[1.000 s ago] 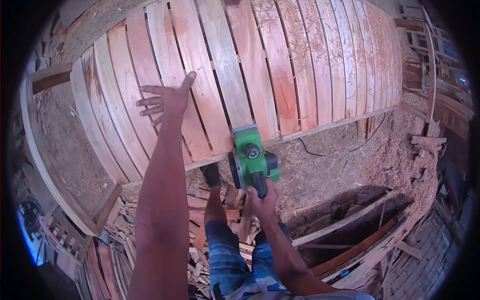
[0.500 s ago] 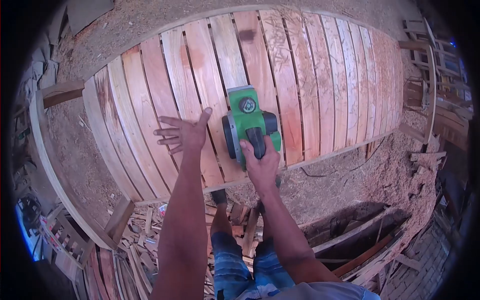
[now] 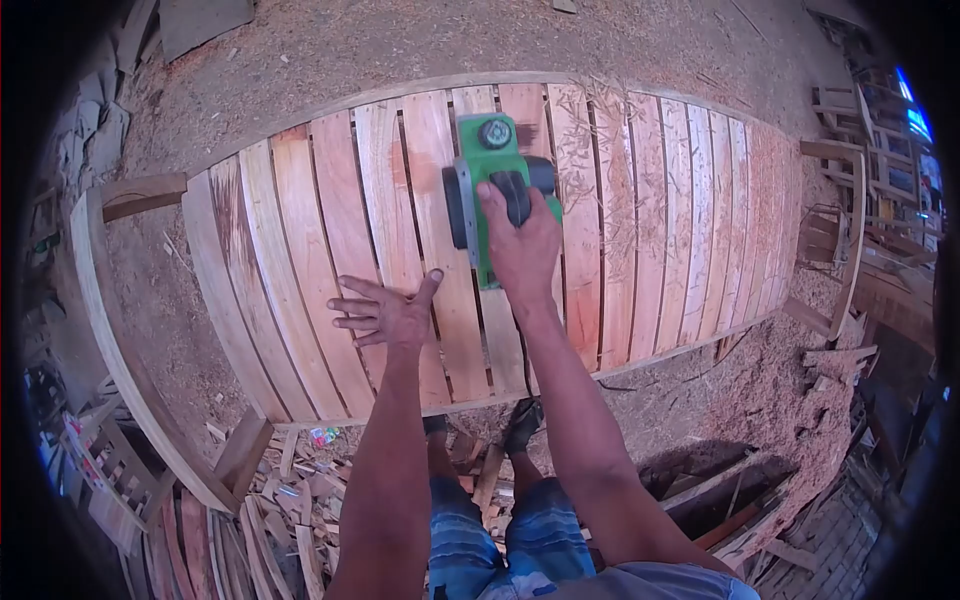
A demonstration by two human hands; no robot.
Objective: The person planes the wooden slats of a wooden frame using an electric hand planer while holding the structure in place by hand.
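Observation:
A green electric hand planer (image 3: 488, 150) with a black handle and a round depth knob rests on a slatted wooden bed-like frame (image 3: 340, 230). My right hand (image 3: 524, 245) is wrapped round the planer's rear handle. To the left, my left hand (image 3: 385, 312) lies flat on the slats, fingers spread, holding nothing. A dark stain (image 3: 525, 135) shows on a slat just right of the planer's front. The planer's underside is hidden, and a dark cord runs down behind my right wrist.
Wood shavings (image 3: 620, 160) cover the slats on the right. Curved end rails (image 3: 95, 260) stand at both ends of the frame. Offcuts (image 3: 290, 500) are heaped at lower left, and a shavings pile (image 3: 770, 400) lies at lower right. My feet (image 3: 522, 425) are by the near edge.
The planer and my right hand have slid away from me along the slats, toward the far edge. The view has shifted; my left hand still lies spread on the slats.

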